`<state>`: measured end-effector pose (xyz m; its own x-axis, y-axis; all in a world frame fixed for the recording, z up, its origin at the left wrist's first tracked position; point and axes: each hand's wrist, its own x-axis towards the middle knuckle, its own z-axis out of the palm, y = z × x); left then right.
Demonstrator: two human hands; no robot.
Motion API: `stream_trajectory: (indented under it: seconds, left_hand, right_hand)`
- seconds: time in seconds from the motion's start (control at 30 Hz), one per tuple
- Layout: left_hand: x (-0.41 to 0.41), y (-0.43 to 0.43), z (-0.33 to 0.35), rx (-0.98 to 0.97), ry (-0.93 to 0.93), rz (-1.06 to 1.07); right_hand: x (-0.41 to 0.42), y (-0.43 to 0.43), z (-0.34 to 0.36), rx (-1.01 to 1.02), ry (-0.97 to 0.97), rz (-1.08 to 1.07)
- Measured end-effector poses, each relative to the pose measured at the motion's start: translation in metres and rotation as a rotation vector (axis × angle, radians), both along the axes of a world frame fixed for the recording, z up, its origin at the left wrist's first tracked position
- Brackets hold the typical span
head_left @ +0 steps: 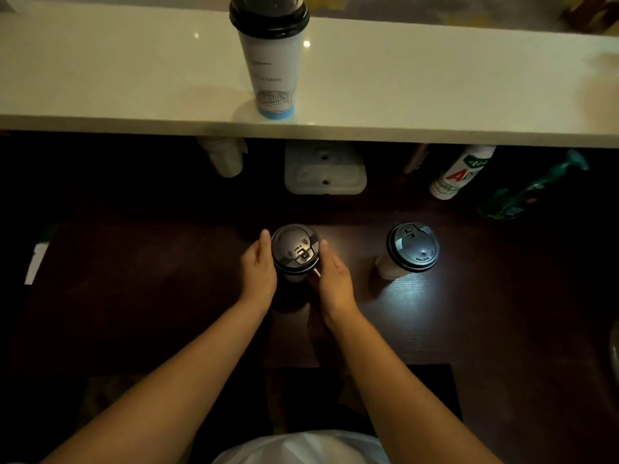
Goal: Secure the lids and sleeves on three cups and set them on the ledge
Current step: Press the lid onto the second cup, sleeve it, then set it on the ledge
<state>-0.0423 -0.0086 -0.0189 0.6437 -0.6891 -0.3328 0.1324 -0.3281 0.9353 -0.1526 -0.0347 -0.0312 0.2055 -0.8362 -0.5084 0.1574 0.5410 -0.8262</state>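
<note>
Seen from above, a lidded paper cup (pixel 294 252) stands upright on a dark counter (pixel 167 279), cupped between the left hand (pixel 259 267) and right hand (pixel 331 276), palms pressed to its sides. The pale ledge (pixel 134 78) lies straight ahead and higher, one finished cup (pixel 271 58) already there. A third cup (pixel 410 251) waits nearer the right hand.

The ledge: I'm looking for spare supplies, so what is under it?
Under the ledge, on the dark table: a white plastic tray, a white container, a labelled white bottle and a green bottle. Anything farther back is covered by the ledge.
</note>
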Motion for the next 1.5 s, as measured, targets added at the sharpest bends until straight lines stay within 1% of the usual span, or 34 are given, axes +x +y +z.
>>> stream_trajectory:
  seconds: [0.13, 0.2, 0.3, 0.47, 0.53, 0.7, 0.8, 0.87, 0.93, 0.97, 1.03, 1.1, 1.13, 1.17, 1.23, 1.3, 1.37, 1.4, 1.47, 1.5]
  left_hand:
    - [-0.002, 0.002, -0.003, 0.017, -0.064, -0.016]
    - [-0.002, 0.005, -0.009, 0.032, -0.087, -0.044]
    - [-0.009, 0.011, -0.012, 0.031, -0.074, -0.049]
    - [-0.029, 0.021, 0.003, 0.001, 0.106, -0.027]
    - [-0.034, 0.026, 0.006, -0.004, 0.142, -0.034]
    - [-0.038, 0.030, 0.007, -0.041, 0.207, -0.027]
    - [-0.030, 0.030, 0.010, -0.019, 0.276, 0.007]
    - [-0.017, 0.030, 0.015, 0.023, 0.265, 0.023]
    - [-0.001, 0.028, 0.021, 0.043, 0.118, -0.046]
    - [0.008, 0.026, 0.026, 0.048, -0.013, -0.115]
    - [0.021, 0.019, 0.035, 0.044, -0.350, -0.297]
    - [0.024, 0.007, 0.043, 0.046, -0.666, -0.484]
    - [0.023, 0.001, 0.045, 0.058, -0.762, -0.559]
    - [0.023, -0.004, 0.043, 0.068, -0.808, -0.628]
    - [0.019, -0.010, 0.038, 0.105, -0.791, -0.737]
    - [0.015, -0.013, 0.028, 0.123, -0.729, -0.748]
    - [0.013, -0.014, 0.022, 0.107, -0.667, -0.653]
    - [0.014, -0.014, 0.022, 0.095, -0.622, -0.603]
    - [0.020, -0.012, 0.025, 0.080, -0.472, -0.527]
    - [0.024, -0.009, 0.027, 0.061, -0.364, -0.493]
  right_hand:
    - [0.006, -0.005, 0.000, -0.069, 0.054, -0.027]
    - [0.006, -0.013, 0.003, -0.085, 0.048, -0.039]
    - [0.010, -0.028, 0.007, -0.058, 0.011, -0.081]
    - [0.020, -0.052, 0.011, 0.050, -0.116, -0.087]
    - [0.022, -0.061, 0.012, 0.074, -0.142, -0.039]
    - [0.024, -0.074, 0.017, 0.091, -0.134, 0.087]
    - [0.021, -0.076, 0.018, 0.104, -0.148, 0.095]
    - [0.012, -0.075, 0.016, 0.154, -0.183, 0.043]
    - [-0.002, -0.072, 0.010, 0.164, -0.178, -0.041]
    - [-0.009, -0.067, 0.006, 0.145, -0.142, -0.076]
    - [-0.021, -0.055, -0.004, 0.080, -0.012, -0.081]
    - [-0.028, -0.041, -0.010, -0.010, 0.104, 0.018]
    - [-0.029, -0.034, -0.014, -0.061, 0.132, 0.098]
    - [-0.028, -0.027, -0.013, -0.103, 0.158, 0.192]
    - [-0.019, -0.020, -0.015, -0.191, 0.237, 0.360]
    - [-0.007, -0.019, -0.021, -0.282, 0.284, 0.427]
    - [-0.002, -0.024, -0.035, -0.320, 0.298, 0.464]
    - [-0.001, -0.025, -0.029, -0.352, 0.314, 0.472]
    - [-0.005, -0.026, -0.009, -0.401, 0.372, 0.496]
    - [-0.008, -0.025, 0.005, -0.414, 0.395, 0.529]
